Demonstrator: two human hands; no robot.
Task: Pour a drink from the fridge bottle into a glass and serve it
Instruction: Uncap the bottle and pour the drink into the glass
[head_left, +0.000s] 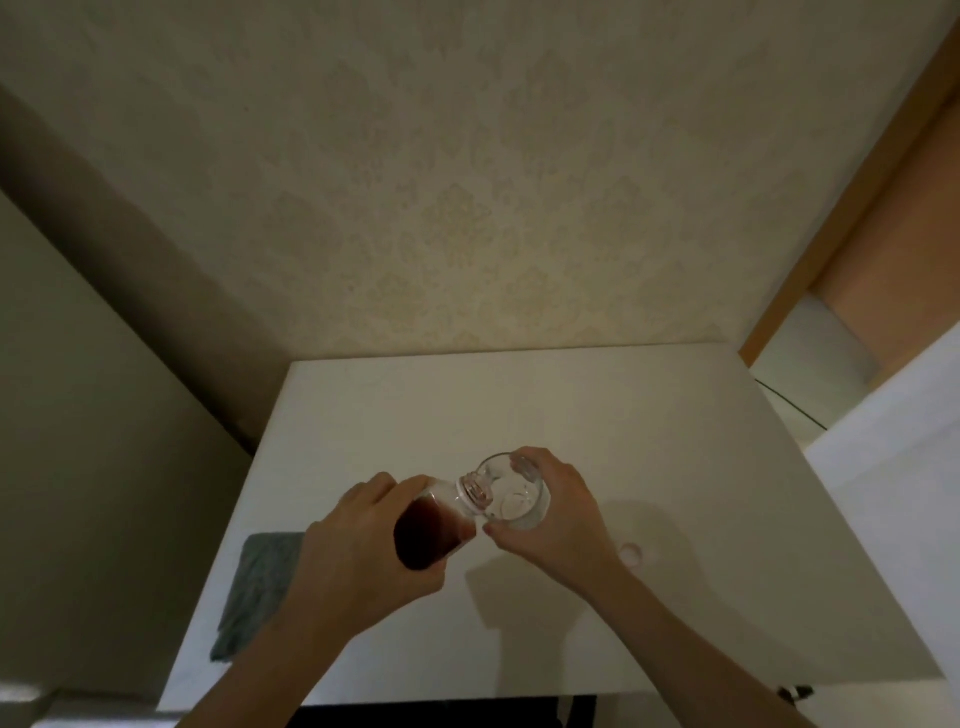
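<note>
White table (597, 410) against wall; grey cloth (254, 587) at left edge. Left hand (358, 551) grasps tilted bottle (431, 530) of dark drink, open mouth at rim of glass (514, 491). Right hand (556, 514) wraps glass, steadying. Loose cap (631, 553) lies right. Step: pour starting, glass looks empty. Next: tilt further, slowly.

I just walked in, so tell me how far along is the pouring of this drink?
Done: the bottle is out and uncapped; its cap lies on the table. In hand: the left hand tilts the bottle's mouth over the glass, which the right hand steadies. No dark liquid shows in the glass yet. Left: pour, then serve.
</note>
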